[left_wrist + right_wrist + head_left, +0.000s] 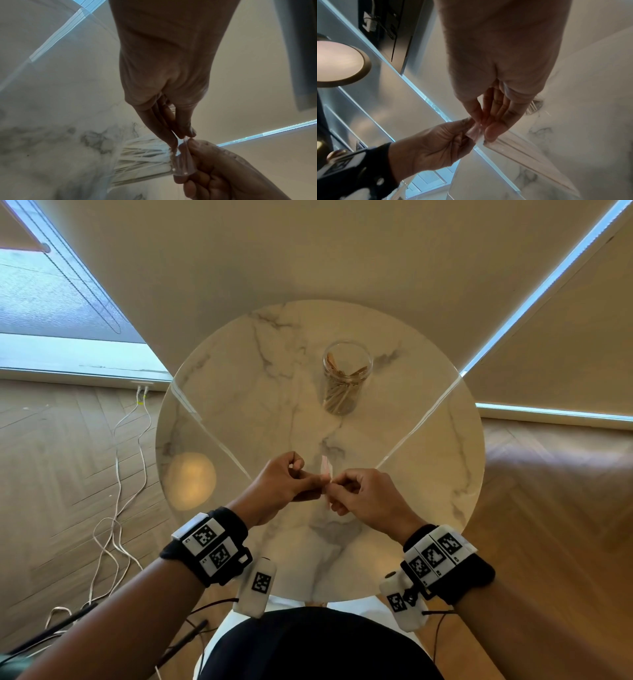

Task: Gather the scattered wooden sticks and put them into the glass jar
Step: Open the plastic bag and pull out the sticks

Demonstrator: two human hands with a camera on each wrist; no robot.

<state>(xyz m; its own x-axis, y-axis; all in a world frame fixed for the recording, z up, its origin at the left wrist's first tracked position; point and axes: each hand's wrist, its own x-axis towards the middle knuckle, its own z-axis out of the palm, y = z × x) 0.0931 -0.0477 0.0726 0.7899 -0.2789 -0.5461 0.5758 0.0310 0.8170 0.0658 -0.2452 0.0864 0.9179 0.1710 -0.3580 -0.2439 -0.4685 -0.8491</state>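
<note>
Wrist bands [209, 546], black with white coded tags: one on each forearm, lower part of the head view.
Left hand [279, 486]: centre of frame, fingers curled, thumb and forefinger pinching one end of a small clear packet [327, 470].
Right hand [363, 496]: just right of it, fingertips touching the left's, fingers curled round the same packet; in the right wrist view pale wooden sticks [527, 158] show inside it.
Glass jar [346, 376]: upright, above centre, well apart from both hands, many sticks standing in it.
Round marble table [239, 392]: carries the jar; hands held above its near half.
White cables [118, 491]: on the wood floor, left side.
</note>
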